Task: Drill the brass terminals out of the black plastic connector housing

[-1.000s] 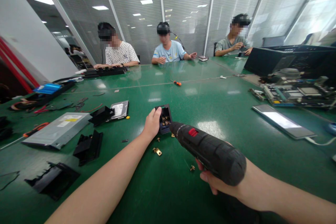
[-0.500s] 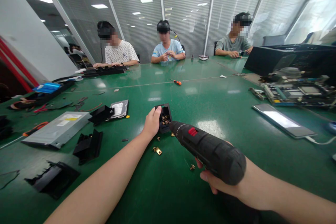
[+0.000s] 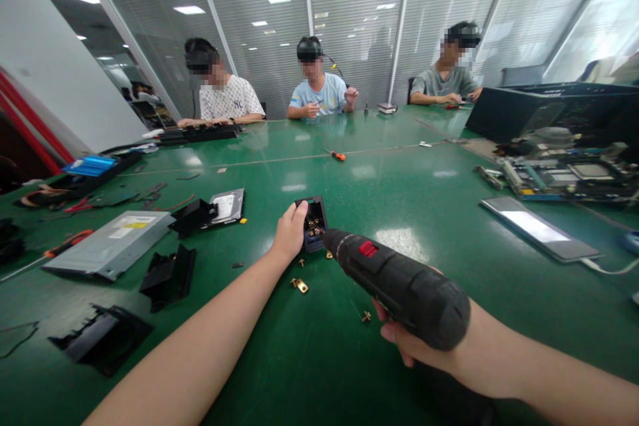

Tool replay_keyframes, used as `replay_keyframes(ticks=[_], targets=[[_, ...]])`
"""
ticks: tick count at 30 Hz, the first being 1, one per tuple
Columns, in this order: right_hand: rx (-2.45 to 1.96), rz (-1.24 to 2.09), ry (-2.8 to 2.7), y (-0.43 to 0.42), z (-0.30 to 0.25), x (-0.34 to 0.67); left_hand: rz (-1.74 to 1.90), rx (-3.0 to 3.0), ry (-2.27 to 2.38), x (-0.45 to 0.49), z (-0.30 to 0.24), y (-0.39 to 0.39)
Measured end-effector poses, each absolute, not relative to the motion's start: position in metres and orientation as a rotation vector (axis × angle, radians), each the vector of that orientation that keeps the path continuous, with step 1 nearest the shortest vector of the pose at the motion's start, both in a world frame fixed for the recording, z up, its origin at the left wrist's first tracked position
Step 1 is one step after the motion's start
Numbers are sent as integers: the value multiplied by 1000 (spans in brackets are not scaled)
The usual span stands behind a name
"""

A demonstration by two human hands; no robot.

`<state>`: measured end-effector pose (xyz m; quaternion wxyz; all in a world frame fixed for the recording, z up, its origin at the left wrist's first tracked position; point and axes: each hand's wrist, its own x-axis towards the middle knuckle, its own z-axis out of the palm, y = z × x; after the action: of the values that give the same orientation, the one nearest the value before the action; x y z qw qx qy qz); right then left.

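Note:
My left hand is closed on the left side of a small black plastic housing, whose open face shows several brass terminals. In my right hand is a black cordless drill with a red switch, fingers wrapped round its grip. The drill's nose points left into the housing; whether its bit touches a screw I cannot tell. Just below the housing lie a small screw and a brass plate. Another brass screw rests left of the drill grip.
On the left are black plastic housings, a metal drive and a hard disk. A phone, circuit boards and a black case lie right. An orange screwdriver is mid-table. Three people sit opposite.
My hands, the drill and the black housing have hardly moved. Across the table, the middle person's hands have come apart, one raised to the right.

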<state>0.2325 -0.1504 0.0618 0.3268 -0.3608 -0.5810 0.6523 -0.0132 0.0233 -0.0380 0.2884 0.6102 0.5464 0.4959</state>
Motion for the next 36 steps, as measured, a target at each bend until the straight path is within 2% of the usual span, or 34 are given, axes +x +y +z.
replay_keyframes(ticks=[36], targets=[[-917, 1649, -1659, -150, 59, 237, 1312, 1657, 1494, -14, -35, 23]])
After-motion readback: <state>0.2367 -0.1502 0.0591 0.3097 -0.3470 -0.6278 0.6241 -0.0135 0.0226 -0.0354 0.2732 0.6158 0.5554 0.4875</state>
